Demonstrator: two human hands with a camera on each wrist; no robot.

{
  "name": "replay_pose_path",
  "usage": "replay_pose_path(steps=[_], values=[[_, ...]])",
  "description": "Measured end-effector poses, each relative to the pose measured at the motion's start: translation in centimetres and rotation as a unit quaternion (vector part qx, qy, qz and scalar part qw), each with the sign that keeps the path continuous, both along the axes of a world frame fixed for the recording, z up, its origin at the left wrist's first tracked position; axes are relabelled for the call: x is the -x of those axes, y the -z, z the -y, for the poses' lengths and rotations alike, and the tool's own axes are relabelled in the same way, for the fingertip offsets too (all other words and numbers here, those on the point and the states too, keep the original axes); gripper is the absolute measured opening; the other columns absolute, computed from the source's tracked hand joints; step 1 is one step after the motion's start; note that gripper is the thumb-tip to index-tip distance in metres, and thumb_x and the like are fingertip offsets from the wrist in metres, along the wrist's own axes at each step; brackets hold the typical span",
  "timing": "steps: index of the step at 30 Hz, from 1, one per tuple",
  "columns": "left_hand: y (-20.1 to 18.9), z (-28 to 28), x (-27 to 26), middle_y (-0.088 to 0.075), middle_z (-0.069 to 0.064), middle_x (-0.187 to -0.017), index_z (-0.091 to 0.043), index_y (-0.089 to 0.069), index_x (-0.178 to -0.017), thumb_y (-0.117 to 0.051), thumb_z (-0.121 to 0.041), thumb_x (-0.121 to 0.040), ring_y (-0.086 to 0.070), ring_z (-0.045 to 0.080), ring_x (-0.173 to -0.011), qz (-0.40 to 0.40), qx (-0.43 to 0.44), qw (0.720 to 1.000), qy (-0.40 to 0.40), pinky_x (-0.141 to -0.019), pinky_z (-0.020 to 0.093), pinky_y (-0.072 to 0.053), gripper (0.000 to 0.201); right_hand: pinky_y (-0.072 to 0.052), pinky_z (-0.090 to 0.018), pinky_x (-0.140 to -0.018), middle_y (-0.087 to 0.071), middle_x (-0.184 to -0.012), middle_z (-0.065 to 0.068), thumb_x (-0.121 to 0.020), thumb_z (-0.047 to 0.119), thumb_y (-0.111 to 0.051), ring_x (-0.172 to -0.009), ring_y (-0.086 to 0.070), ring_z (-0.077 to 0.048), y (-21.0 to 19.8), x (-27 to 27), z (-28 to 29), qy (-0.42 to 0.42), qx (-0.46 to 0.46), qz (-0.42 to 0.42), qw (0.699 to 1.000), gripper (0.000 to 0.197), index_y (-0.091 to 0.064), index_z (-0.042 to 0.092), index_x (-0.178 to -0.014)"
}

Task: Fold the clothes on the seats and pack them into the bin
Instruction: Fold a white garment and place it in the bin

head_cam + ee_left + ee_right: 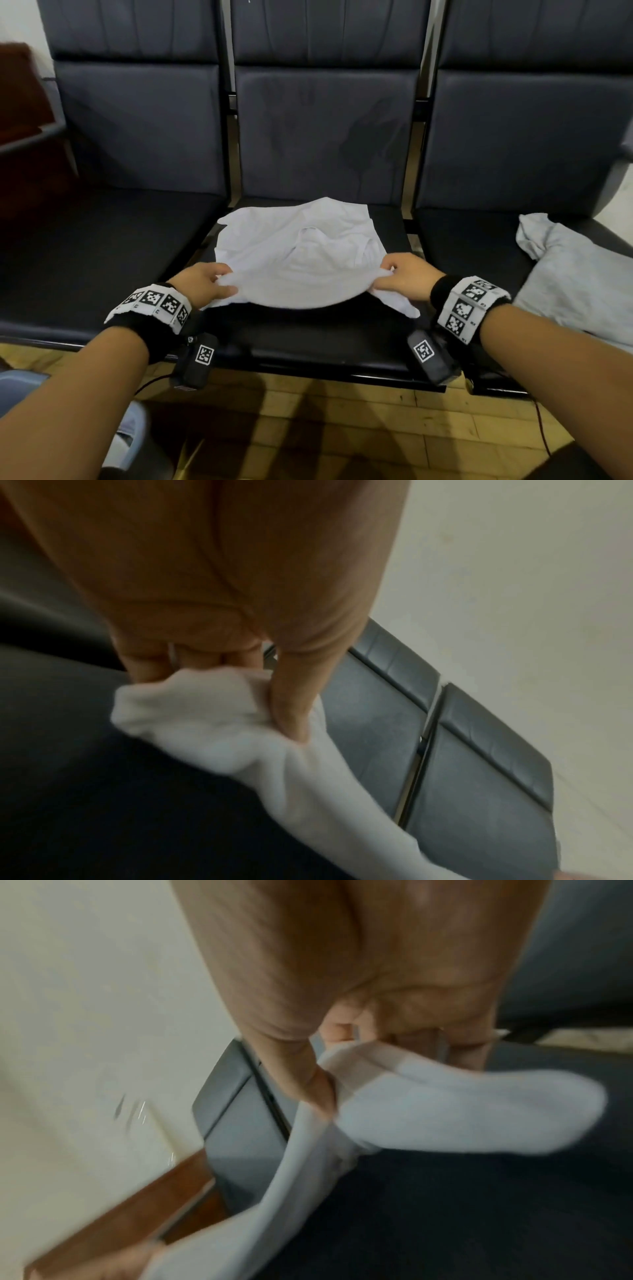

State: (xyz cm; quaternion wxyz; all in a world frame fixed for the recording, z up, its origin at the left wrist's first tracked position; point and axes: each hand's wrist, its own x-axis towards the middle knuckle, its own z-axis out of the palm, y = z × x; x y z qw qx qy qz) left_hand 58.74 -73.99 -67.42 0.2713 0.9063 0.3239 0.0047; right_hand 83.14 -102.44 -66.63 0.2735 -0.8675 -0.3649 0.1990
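A white T-shirt lies spread on the middle black seat, collar facing me. My left hand pinches its near left corner, and my right hand pinches its near right corner, with the near edge lifted off the cushion between them. The left wrist view shows the thumb pressed onto bunched white cloth. In the right wrist view, white fabric hangs from the pinching fingers. A pale grey garment lies crumpled on the right seat.
The left seat holds nothing. A pale blue bin rim shows at the lower left edge, above the wooden floor. A brown wooden piece stands beyond the left seat.
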Motion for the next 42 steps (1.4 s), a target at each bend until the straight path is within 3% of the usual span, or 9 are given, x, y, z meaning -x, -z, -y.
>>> replay_pose_path(steps=[4,8,10,13,18,21,29,34,42], values=[[-0.4,-0.6,1.4,-0.067,-0.002,-0.084,-0.024,-0.066,-0.091,-0.070,-0.024,-0.085,-0.060,0.012,-0.077,0.167,0.107,0.978,-0.060,-0.069,0.021,-0.046,0.007,-0.055,-0.046,-0.091,-0.070,-0.102,-0.020,-0.079,-0.001,-0.074,-0.100,-0.067,-0.034,-0.4,-0.9,1.5,0.076,-0.217,-0.170,0.958,0.025,-0.067,0.010,-0.100],[-0.8,-0.4,1.9,-0.067,0.009,-0.091,-0.022,-0.069,-0.091,-0.065,-0.011,-0.087,-0.059,0.025,-0.090,0.300,0.267,0.911,-0.092,-0.082,0.035,-0.047,0.012,-0.054,-0.045,-0.092,-0.069,-0.107,-0.020,-0.080,-0.002,-0.073,-0.100,-0.068,-0.032,-0.6,-2.2,2.2,0.178,-0.267,-0.260,0.911,0.038,-0.064,-0.001,-0.117],[-1.0,-0.4,2.0,-0.066,0.011,-0.091,-0.019,-0.069,-0.089,-0.069,-0.011,-0.083,-0.059,0.026,-0.090,0.304,0.277,0.906,-0.102,-0.080,0.035,-0.047,0.010,-0.056,-0.039,-0.085,-0.071,-0.092,-0.015,-0.081,0.007,-0.076,-0.087,-0.069,-0.027,-0.8,-2.3,2.3,0.184,-0.185,-0.197,0.945,0.017,-0.071,-0.001,-0.095],[-1.2,-0.7,2.1,-0.068,0.014,-0.091,-0.020,-0.071,-0.084,-0.076,-0.022,-0.073,-0.061,0.027,-0.085,0.295,0.258,0.909,-0.141,-0.078,0.039,-0.048,0.013,-0.049,-0.037,-0.072,-0.060,-0.079,-0.017,-0.086,0.028,-0.073,-0.076,-0.057,-0.025,-0.6,-2.3,2.4,0.166,-0.111,-0.146,0.969,0.027,-0.060,0.008,-0.072],[-1.8,-0.9,2.1,-0.064,0.021,-0.096,-0.013,-0.064,-0.085,-0.065,-0.018,-0.089,-0.060,0.032,-0.090,0.341,0.301,0.872,-0.181,-0.086,0.048,-0.048,0.006,-0.055,-0.043,-0.081,-0.063,-0.111,-0.028,-0.086,0.017,-0.071,-0.087,-0.067,-0.029,-1.9,-2.0,2.5,0.169,-0.323,-0.333,0.870,0.016,-0.061,0.005,-0.089],[-2.5,-0.4,1.7,-0.062,0.017,-0.102,-0.020,-0.062,-0.088,-0.057,-0.019,-0.095,-0.060,0.029,-0.093,0.381,0.317,0.852,-0.168,-0.083,0.047,-0.048,0.008,-0.055,-0.041,-0.089,-0.060,-0.128,-0.026,-0.072,0.025,-0.081,-0.108,-0.066,-0.033,-2.8,-2.1,2.3,0.143,-0.340,-0.420,0.829,0.058,-0.061,-0.006,-0.116],[-3.4,-0.4,1.0,-0.063,0.018,-0.100,-0.014,-0.062,-0.097,-0.056,-0.002,-0.089,-0.062,0.035,-0.097,0.392,0.338,0.821,-0.242,-0.075,0.043,-0.055,0.015,-0.049,-0.054,-0.098,-0.063,-0.129,-0.016,-0.090,0.021,-0.067,-0.118,-0.062,-0.033,-4.2,-1.2,2.6,0.123,-0.361,-0.509,0.772,0.047,-0.056,0.009,-0.134],[-2.6,-1.5,1.6,-0.067,0.014,-0.104,-0.037,-0.063,-0.093,-0.071,-0.016,-0.081,-0.067,0.036,-0.091,0.347,0.268,0.855,-0.278,-0.081,0.056,-0.055,0.026,-0.048,-0.053,-0.100,-0.064,-0.125,-0.021,-0.087,0.012,-0.068,-0.111,-0.064,-0.036,-3.5,-1.7,1.6,0.175,-0.304,-0.476,0.806,0.038,-0.063,0.006,-0.124],[-1.6,-2.9,1.6,-0.059,0.011,-0.076,-0.023,-0.062,-0.070,-0.056,0.000,-0.082,-0.056,0.026,-0.065,0.270,0.264,0.882,-0.284,-0.065,0.036,-0.047,0.026,-0.050,-0.047,-0.098,-0.060,-0.132,-0.016,-0.095,0.004,-0.051,-0.121,-0.060,-0.030,-3.7,-2.3,0.9,0.124,-0.296,-0.481,0.816,0.039,-0.053,0.003,-0.134]])
